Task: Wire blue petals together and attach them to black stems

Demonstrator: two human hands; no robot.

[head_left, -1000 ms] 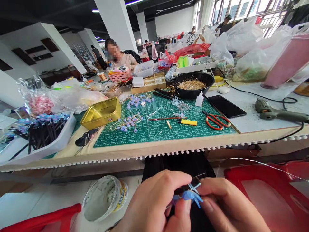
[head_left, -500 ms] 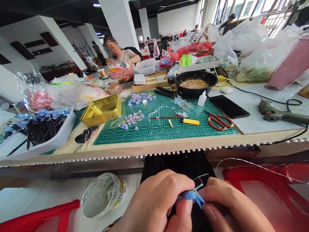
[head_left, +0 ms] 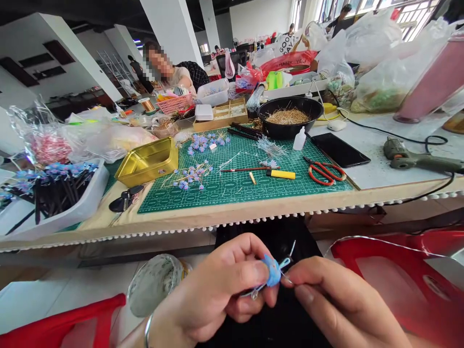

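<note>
My left hand (head_left: 224, 285) pinches a small blue flower (head_left: 273, 271) between thumb and fingers, low over my lap. A pale stem with a small loop sticks out of the flower's right side, and a clear bead hangs under the fingers. My right hand (head_left: 337, 295) is closed at the fingertips on a thin wire (head_left: 286, 277) that runs to the flower. Both hands are in front of the table edge, close together but apart. A long silvery strand (head_left: 384, 240) arcs behind my right hand; whether it joins the wire I cannot tell.
On the green cutting mat (head_left: 217, 193) lie flower sprigs (head_left: 192, 176), a yellow lighter (head_left: 282, 174), orange-handled scissors (head_left: 326, 173) and a small bottle (head_left: 299, 139). A gold tin (head_left: 145, 164), a black bowl (head_left: 290, 130) and a glue gun (head_left: 409, 157) surround them. A bucket (head_left: 155, 285) stands below.
The flower has turned and moved up and left with my left hand. My right hand has drawn slightly away and shows the wire at its fingertips. The view has shifted a little.
</note>
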